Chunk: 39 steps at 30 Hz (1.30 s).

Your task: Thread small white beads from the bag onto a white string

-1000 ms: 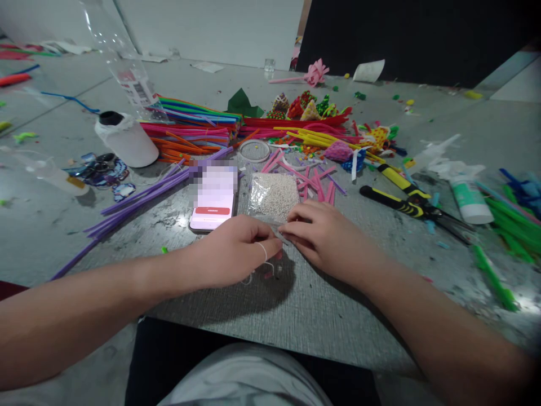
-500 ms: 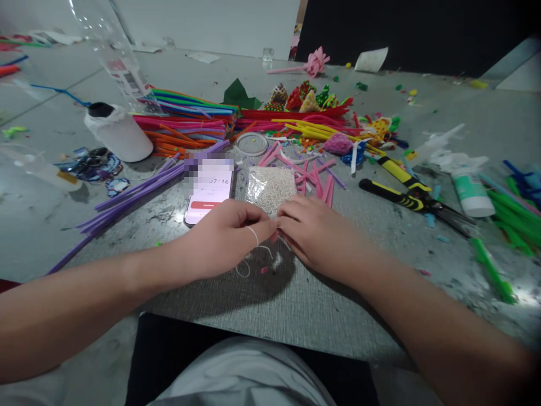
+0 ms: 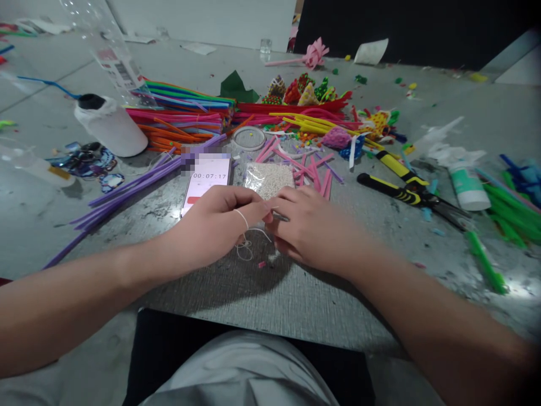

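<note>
A thin white string (image 3: 244, 251) loops over the thumb of my left hand (image 3: 215, 225) and hangs in loose curls beneath it. The fingers of this hand are pinched together on the string. Close against them, my right hand (image 3: 306, 228) also pinches, and a short pale bit of string shows between the fingertips. Anything smaller held there is hidden. Just beyond both hands lies a clear bag of small white beads (image 3: 273, 179). A phone (image 3: 207, 179) showing a running timer lies beyond my left hand, partly covered by it.
Purple pipe cleaners (image 3: 139, 183) lie left, near a white bottle (image 3: 114, 127). Pink strips (image 3: 313, 169) and a round lid (image 3: 249, 138) are behind the bag. Yellow-black pliers (image 3: 412, 192) and a green-labelled bottle (image 3: 469, 183) stand at right. Coloured pipe cleaners (image 3: 186, 121) stretch across the back.
The right fingers have shifted slightly and spread a little at the pinch. The whole view has moved a bit. The phone timer went from 07:16 to 07:17.
</note>
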Each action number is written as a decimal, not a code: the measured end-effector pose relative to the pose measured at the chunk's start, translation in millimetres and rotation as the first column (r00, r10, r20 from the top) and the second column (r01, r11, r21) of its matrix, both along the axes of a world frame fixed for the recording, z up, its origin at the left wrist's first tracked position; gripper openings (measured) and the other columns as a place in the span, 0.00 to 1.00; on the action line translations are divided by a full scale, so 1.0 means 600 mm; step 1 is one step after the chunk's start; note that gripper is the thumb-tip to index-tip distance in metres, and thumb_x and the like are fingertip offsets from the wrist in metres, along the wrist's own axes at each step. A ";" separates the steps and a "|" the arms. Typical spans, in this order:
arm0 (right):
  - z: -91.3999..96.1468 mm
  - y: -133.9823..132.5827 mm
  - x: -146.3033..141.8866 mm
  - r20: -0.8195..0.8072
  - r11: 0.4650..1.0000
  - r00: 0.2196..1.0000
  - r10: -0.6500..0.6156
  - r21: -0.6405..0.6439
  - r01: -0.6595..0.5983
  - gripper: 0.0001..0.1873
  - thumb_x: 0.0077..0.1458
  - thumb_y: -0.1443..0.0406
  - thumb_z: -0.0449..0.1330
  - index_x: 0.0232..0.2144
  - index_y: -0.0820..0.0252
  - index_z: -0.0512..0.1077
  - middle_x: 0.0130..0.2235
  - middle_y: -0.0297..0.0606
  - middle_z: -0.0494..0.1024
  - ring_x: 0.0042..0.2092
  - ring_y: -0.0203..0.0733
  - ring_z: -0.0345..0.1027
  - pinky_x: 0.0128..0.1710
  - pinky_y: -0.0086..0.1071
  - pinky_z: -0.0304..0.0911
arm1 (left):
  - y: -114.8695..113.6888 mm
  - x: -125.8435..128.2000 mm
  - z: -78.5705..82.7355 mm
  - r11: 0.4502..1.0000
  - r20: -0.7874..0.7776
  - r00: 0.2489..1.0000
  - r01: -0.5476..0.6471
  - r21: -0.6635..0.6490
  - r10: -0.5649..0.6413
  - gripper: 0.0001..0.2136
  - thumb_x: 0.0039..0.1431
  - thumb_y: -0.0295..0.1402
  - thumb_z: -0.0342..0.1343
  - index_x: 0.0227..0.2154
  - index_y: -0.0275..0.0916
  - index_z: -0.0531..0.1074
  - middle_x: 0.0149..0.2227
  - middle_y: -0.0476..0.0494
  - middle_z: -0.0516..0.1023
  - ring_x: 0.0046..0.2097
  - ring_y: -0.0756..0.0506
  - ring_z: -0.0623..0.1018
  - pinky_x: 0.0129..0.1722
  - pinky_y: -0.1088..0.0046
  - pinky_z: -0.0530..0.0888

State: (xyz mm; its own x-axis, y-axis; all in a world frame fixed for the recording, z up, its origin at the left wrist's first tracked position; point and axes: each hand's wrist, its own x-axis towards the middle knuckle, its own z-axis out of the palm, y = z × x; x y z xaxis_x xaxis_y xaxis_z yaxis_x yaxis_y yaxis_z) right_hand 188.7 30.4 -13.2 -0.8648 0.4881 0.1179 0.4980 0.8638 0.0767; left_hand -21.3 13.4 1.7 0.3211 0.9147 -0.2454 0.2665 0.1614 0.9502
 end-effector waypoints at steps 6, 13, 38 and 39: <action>-0.008 0.006 0.012 -0.591 0.958 0.789 -0.168 -0.288 -0.012 0.05 0.55 0.73 0.61 0.31 0.58 0.71 0.41 0.41 0.80 0.44 0.44 0.73 0.47 0.40 0.66 | -0.003 0.000 0.013 0.989 -0.056 0.998 -0.012 0.145 0.020 0.12 0.65 0.37 0.56 0.27 0.38 0.76 0.20 0.54 0.61 0.22 0.54 0.60 0.22 0.77 0.57; 0.000 -0.009 0.015 -0.728 0.888 0.589 -0.351 -0.458 -0.038 0.08 0.55 0.74 0.63 0.32 0.56 0.72 0.43 0.38 0.81 0.45 0.42 0.75 0.47 0.39 0.67 | -0.022 0.002 0.033 0.944 -0.221 0.975 0.098 0.317 -0.027 0.13 0.64 0.35 0.54 0.26 0.37 0.75 0.19 0.54 0.63 0.22 0.54 0.60 0.21 0.75 0.56; -0.001 -0.032 0.015 -0.732 0.737 0.456 -0.506 -0.642 -0.211 0.08 0.57 0.73 0.65 0.35 0.55 0.75 0.37 0.35 0.79 0.41 0.40 0.73 0.38 0.35 0.70 | -0.025 0.003 0.033 0.946 -0.226 0.972 0.123 0.298 -0.055 0.14 0.63 0.37 0.53 0.25 0.38 0.74 0.20 0.51 0.66 0.23 0.52 0.62 0.22 0.76 0.58; 0.000 -0.033 0.014 -0.732 0.734 0.453 -0.509 -0.644 -0.217 0.08 0.57 0.73 0.65 0.35 0.55 0.75 0.37 0.35 0.79 0.41 0.40 0.74 0.38 0.35 0.70 | -0.026 0.003 0.033 0.940 -0.239 0.970 0.126 0.318 -0.049 0.13 0.63 0.37 0.53 0.25 0.38 0.74 0.19 0.52 0.66 0.23 0.53 0.62 0.22 0.75 0.58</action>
State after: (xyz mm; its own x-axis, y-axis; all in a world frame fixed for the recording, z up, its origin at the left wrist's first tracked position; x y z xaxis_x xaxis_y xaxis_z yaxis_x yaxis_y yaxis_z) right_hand 197.3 10.8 -13.0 -0.3951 0.8513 0.3452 0.1047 0.4150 -0.9038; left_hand -19.6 -2.2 21.7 0.3754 0.9268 -0.0114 0.4771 -0.1827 0.8596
